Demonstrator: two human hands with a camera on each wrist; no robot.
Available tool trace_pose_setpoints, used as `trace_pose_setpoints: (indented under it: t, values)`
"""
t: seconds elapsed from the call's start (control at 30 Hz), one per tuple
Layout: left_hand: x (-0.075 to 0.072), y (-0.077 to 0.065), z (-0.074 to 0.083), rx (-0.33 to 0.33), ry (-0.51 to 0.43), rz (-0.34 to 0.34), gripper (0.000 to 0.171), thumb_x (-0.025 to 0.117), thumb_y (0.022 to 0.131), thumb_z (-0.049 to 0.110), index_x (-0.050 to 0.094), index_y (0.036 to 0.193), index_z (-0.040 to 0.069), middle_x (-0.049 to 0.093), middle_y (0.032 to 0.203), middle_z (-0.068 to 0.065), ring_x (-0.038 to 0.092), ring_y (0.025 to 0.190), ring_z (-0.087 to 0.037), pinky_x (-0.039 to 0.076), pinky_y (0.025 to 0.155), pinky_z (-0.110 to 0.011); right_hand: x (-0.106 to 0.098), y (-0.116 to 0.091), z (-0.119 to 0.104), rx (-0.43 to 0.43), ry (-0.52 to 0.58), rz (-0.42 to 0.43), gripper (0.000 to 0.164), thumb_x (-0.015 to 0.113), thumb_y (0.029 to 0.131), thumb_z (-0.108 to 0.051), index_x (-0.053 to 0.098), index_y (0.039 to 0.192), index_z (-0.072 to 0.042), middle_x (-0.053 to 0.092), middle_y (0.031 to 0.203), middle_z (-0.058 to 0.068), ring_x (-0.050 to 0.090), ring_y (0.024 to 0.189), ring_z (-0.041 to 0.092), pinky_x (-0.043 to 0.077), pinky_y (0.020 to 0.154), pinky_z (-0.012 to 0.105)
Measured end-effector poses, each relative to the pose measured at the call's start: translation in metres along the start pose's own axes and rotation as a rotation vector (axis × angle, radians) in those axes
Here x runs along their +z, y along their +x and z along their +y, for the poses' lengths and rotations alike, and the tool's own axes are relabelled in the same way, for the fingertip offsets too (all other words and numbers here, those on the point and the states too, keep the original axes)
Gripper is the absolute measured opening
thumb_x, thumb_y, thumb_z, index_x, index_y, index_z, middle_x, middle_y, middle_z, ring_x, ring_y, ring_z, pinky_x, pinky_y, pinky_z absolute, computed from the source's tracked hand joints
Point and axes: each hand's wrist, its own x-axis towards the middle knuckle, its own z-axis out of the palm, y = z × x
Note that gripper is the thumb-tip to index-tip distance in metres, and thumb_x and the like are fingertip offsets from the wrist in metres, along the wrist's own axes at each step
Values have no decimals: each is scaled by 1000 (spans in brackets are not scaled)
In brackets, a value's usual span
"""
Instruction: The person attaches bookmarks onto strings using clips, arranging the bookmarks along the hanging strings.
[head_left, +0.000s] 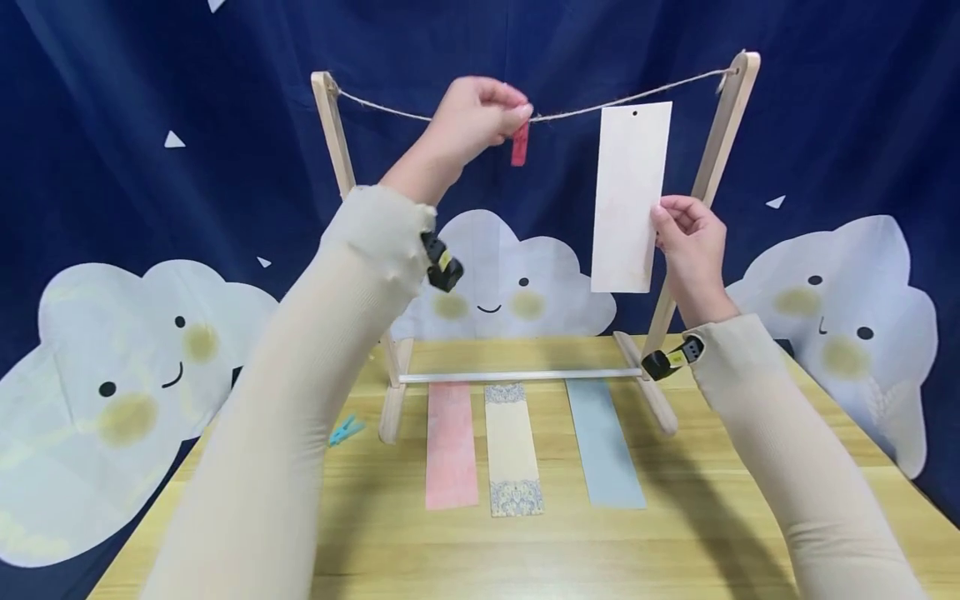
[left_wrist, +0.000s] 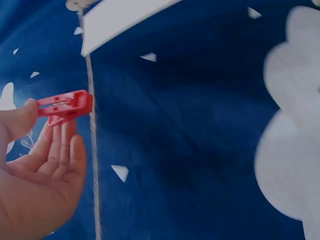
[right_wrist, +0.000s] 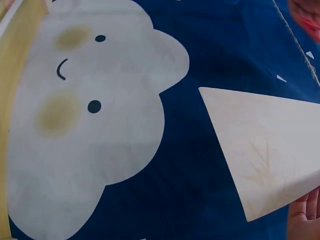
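Observation:
My left hand (head_left: 480,117) pinches a red clothespin (head_left: 519,148) by its handles, up at the sagging twine (head_left: 581,112). In the left wrist view the nose of the clothespin (left_wrist: 75,104) is right at the twine. With thumb and fingers my right hand (head_left: 692,250) grips the right edge of an off-white paper strip (head_left: 630,200). This strip hangs upright just below the twine's right half, a small hole near its top. The right wrist view reveals a faint plant print on the strip (right_wrist: 265,155).
The twine spans two posts of a wooden frame (head_left: 729,129), joined low down by a white crossbar (head_left: 517,376). On the table lie a pink strip (head_left: 452,450), a patterned cream strip (head_left: 512,446), a grey-blue strip (head_left: 606,446) and a blue clothespin (head_left: 346,430). A navy cloud-print curtain (head_left: 570,50) hangs behind.

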Motion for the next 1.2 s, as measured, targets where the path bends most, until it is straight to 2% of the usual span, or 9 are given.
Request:
trace_pose_setpoints:
  t: [0.13,0.27,0.43,0.57,0.8,1.0,1.2]
  values:
    - [12,9,25,-14,-44,-1,20,65,90,20,67,103,5,59,84,1,53,83,-10,45,78,-19,4,1,-1,-6,16,-11,7,66,88,-9,65,94,-7,64,84,0,51,71,11,43,61,17]
    - [23,18,45,-1,-56,45,18,66,89,22,69,99,8,58,84,1,52,80,-8,45,75,-17,8,3,-2,-23,22,1,6,66,87,-8,65,93,-7,64,83,0,51,70,11,43,60,17]
    - [33,27,59,13,-82,100,19,66,89,24,70,100,9,57,85,3,52,78,-6,44,76,-12,10,5,0,-14,28,27,6,67,87,-9,65,92,-7,63,82,0,50,68,12,43,60,17]
    - [40,31,61,-9,-101,144,20,64,90,26,70,100,10,58,87,3,52,82,-6,44,76,-9,11,6,3,-9,28,39,5,67,86,-9,65,91,-7,63,81,0,49,68,11,42,59,16]
    - [49,36,62,-35,-3,192,22,65,90,32,70,103,16,62,96,7,52,91,-2,38,80,-10,12,8,5,-21,21,51,6,66,88,-9,65,93,-8,64,83,0,49,69,12,43,61,17]
    - [52,41,58,-52,-56,231,23,64,90,32,69,106,16,63,100,6,52,92,-2,39,86,-10,17,8,7,-32,26,50,6,66,88,-10,66,93,-8,64,84,0,48,69,12,42,61,19]
    - [58,47,58,-41,-43,283,24,67,88,33,71,105,18,67,99,8,54,90,-1,40,80,-8,24,4,10,-46,5,58,5,67,88,-11,66,93,-9,63,83,-1,48,67,11,40,58,18]
